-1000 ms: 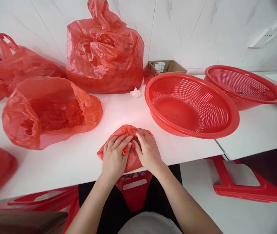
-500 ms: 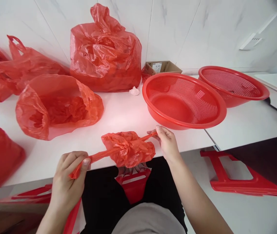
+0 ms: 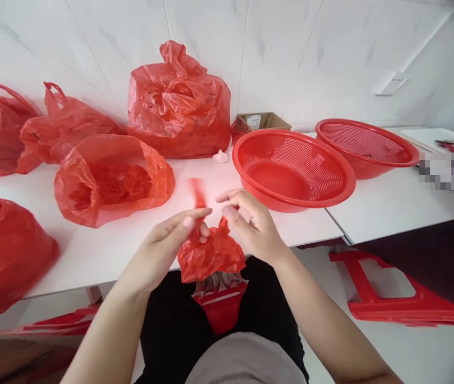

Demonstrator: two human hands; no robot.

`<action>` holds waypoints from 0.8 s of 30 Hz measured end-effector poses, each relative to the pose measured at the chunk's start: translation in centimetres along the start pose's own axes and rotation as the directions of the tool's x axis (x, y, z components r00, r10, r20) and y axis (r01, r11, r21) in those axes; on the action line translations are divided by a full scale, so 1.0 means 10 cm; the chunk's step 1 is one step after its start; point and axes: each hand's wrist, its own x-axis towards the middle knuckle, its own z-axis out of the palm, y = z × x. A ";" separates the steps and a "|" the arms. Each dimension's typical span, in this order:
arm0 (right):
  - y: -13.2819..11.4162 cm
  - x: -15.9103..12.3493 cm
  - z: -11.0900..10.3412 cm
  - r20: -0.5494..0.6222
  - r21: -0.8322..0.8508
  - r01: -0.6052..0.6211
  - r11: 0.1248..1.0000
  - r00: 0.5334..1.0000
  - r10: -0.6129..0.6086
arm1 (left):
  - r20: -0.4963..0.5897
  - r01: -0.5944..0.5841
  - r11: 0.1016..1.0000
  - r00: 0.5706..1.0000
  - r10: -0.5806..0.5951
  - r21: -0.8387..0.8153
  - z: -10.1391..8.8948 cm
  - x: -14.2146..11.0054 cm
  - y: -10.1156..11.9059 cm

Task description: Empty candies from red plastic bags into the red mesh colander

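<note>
Our crumpled, thin plastic bag [image 3: 211, 258] hangs over the tabletop [image 3: 91, 266] edge between our hands, its twisted handle [image 3: 197, 193] sticking up. Our left hand [image 3: 159, 248] lies flat-fingered across it, our right hand [image 3: 251, 224] curls narrowly at its top; we cannot tell which grips it. A perforated plastic basket [image 3: 291, 170] sits just beyond.

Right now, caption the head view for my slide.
Left hand and right hand handle crumpled red plastic bag over white counter.

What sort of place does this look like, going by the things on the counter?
Probably a food prep or packing room, perhaps a small shop's back kitchen: a white counter against marble-look wall tiles holds full red plastic bags and two red plastic colanders.
</note>
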 end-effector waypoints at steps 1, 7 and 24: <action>-0.05 0.05 0.02 0.044 -0.034 0.064 0.997 0.997 -0.062 | 0.038 0.052 0.995 0.998 -0.056 0.086 0.06 0.03 0.02; -0.02 0.16 0.18 0.172 -0.052 0.047 0.998 0.984 -0.037 | 0.016 0.135 0.977 0.990 -0.140 0.163 0.16 0.05 0.00; -0.30 -0.36 0.12 -0.019 -0.247 -0.217 0.944 0.975 0.220 | -0.107 -0.070 0.954 0.989 0.105 0.291 -0.03 0.00 0.05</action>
